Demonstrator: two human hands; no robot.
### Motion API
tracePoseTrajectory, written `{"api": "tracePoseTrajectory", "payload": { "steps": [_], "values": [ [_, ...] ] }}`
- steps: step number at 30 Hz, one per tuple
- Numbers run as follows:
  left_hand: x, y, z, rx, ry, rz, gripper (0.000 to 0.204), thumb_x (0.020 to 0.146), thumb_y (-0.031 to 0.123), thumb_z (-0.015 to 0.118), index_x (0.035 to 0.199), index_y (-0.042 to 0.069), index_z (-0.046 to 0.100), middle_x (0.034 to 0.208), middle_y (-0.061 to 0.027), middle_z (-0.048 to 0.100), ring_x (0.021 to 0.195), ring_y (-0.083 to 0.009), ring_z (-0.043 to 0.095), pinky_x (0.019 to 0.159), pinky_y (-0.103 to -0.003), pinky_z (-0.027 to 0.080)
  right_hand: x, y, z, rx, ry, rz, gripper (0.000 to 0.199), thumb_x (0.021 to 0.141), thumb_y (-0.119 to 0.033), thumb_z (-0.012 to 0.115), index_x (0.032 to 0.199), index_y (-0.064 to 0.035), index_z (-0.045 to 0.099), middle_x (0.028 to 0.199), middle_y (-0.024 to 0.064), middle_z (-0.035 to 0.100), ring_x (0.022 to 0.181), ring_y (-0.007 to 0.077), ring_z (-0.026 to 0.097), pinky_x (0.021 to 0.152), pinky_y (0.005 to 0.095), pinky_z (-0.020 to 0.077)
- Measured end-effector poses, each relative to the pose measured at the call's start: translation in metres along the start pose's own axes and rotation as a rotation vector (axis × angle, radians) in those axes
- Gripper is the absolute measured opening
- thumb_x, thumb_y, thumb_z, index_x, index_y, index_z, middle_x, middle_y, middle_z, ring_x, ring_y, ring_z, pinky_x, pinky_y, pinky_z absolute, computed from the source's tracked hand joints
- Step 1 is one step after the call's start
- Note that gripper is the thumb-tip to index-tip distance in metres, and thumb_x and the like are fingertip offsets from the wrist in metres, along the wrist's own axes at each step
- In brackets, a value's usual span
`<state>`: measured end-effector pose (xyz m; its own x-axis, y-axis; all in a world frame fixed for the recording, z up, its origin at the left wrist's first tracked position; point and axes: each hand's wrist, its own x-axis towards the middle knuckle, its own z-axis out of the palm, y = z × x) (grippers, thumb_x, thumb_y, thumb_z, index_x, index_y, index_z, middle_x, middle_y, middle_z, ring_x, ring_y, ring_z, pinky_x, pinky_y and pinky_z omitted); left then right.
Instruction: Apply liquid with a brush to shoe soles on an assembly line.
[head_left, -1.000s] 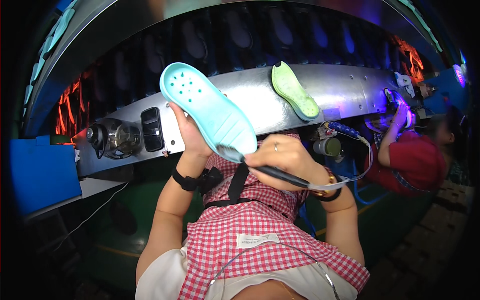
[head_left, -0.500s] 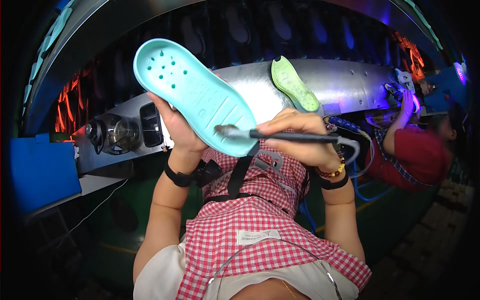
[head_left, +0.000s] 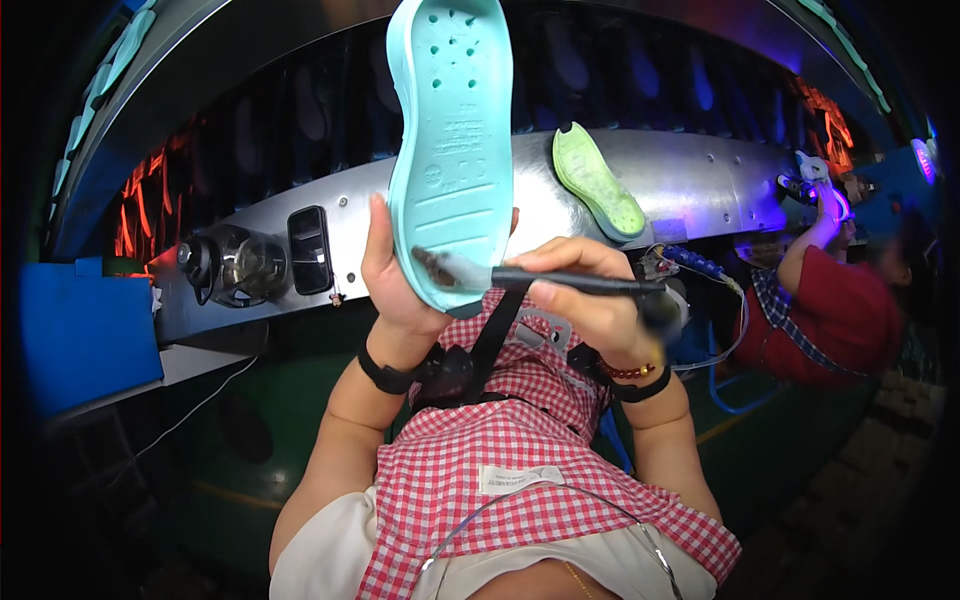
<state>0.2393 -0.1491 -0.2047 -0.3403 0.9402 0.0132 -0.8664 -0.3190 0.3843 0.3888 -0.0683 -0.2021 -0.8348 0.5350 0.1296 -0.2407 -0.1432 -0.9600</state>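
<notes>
The turquoise sole (head_left: pixel 458 200) had swung round since half a second before: its toe end, which had slanted to the upper left, pointed almost straight away from the person and was cut off by the picture's top edge. The brush (head_left: pixel 575 282) had shifted too, its bristles going from the middle of the heel to near the heel's left rim. The green sole (head_left: pixel 600 182) lay on the metal surface (head_left: pixel 690 170) as earlier.

The left hand (head_left: pixel 408 292) held the turquoise sole up around its heel, thumb along the left side and a fingertip showing past the right side. The fingers of the right hand (head_left: pixel 592 300) pinched the brush's black handle, which lay nearly level.

The turquoise sole's toe reached beyond the far edge of the surface, over the dark opening. Bare metal showed between the two soles, and more stretched right of the green sole toward a co-worker (head_left: pixel 835 315). The green sole's heel lay close to the near edge. On the left, a narrower bare strip separated the left hand from a black tray (head_left: pixel 309 250); a clear jug (head_left: pixel 250 265) stood just beside that tray.
</notes>
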Motion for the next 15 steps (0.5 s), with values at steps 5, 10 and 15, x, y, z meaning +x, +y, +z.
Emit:
{"api": "tracePoseTrajectory", "payload": {
  "steps": [5, 10, 15],
  "values": [
    [0.003, 0.004, -0.011, -0.026, 0.032, 0.043, 0.066, 0.087, 0.052, 0.029, 0.125, -0.001, 0.036, 0.118, -0.0207, 0.048, 0.102, -0.0357, 0.052, 0.089, -0.047, 0.041, 0.006, -0.011, 0.001, -0.078, 0.018, 0.028, 0.019, 0.075, 0.002, 0.060, 0.093, 0.0022, 0.060, 0.090, 0.0106, 0.063, 0.080, 0.0119, 0.059, 0.073, 0.0234, 0.0472],
    [0.004, 0.009, -0.014, 0.011, 0.002, 0.047, 0.060, 0.086, 0.045, 0.040, 0.123, -0.002, 0.039, 0.115, -0.0199, 0.050, 0.101, -0.0327, 0.053, 0.088, -0.045, 0.043, 0.012, -0.028, -0.001, -0.166, -0.145, -0.035, 0.021, 0.071, 0.001, 0.064, 0.093, 0.0011, 0.062, 0.091, 0.0122, 0.063, 0.081, 0.0146, 0.061, 0.071, 0.0242, 0.0481],
    [0.004, 0.021, -0.020, 0.112, 0.037, 0.006, 0.058, 0.083, 0.039, 0.048, 0.122, -0.003, 0.040, 0.113, -0.0194, 0.052, 0.099, -0.0290, 0.055, 0.088, -0.040, 0.044, 0.020, -0.033, -0.012, -0.419, -0.335, -0.194, 0.020, 0.070, 0.001, 0.065, 0.090, 0.0009, 0.063, 0.089, 0.0122, 0.064, 0.078, 0.0173, 0.062, 0.070, 0.0255, 0.0487]
  ]
}}
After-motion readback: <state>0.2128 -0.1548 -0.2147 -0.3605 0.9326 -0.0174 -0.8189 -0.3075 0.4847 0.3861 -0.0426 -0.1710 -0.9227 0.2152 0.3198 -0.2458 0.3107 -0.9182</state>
